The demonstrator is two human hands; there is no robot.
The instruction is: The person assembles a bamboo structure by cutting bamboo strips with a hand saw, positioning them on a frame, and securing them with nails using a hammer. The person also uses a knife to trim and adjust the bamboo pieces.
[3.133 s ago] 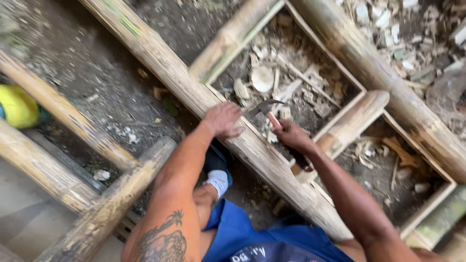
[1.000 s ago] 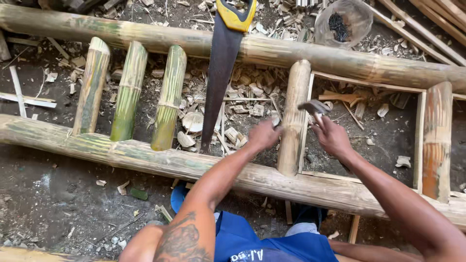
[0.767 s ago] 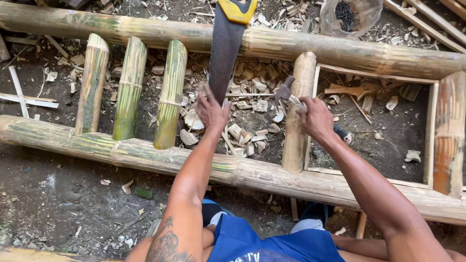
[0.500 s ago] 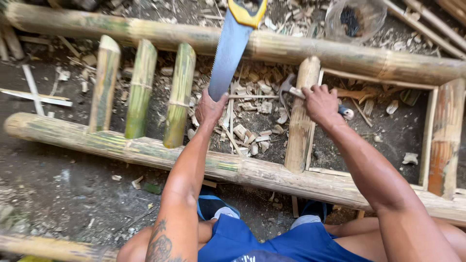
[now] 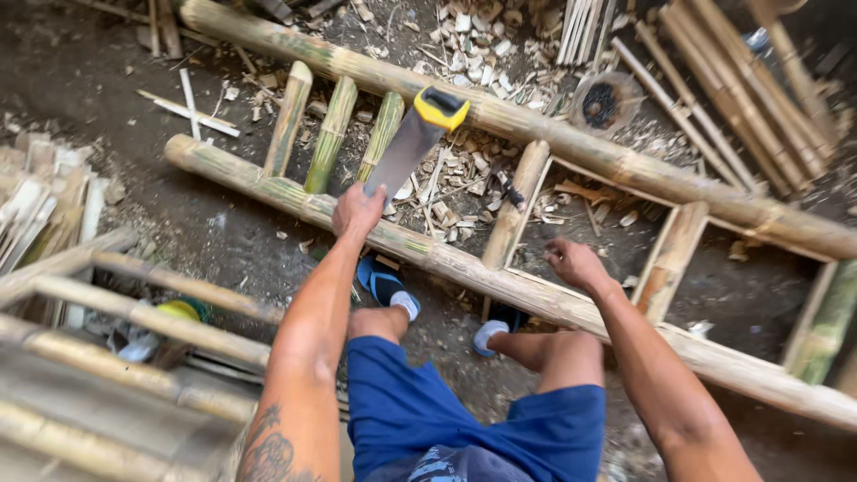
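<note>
A hand saw [image 5: 406, 147] with a yellow and black handle leans across the bamboo frame, its handle on the far pole [image 5: 553, 134]. My left hand [image 5: 357, 211] closes around the lower tip of the blade, just above the near pole [image 5: 464, 268]. My right hand [image 5: 576, 263] hovers over the near pole with fingers loosely curled and nothing in it. A small dark tool [image 5: 511, 189] lies against the short upright rung [image 5: 513, 205], apart from my right hand.
Three split green bamboo slats [image 5: 335, 134] bridge the two poles on the left. Wood chips [image 5: 455, 201] litter the ground between the poles. A round container [image 5: 605, 103] and bamboo sticks [image 5: 741, 89] lie at the back right. Another bamboo frame [image 5: 134, 303] stands at the near left.
My left hand has reached the saw blade's tip and closed on it. My right hand let go of the small tool and pulled back towards the near pole. The view has shifted.
</note>
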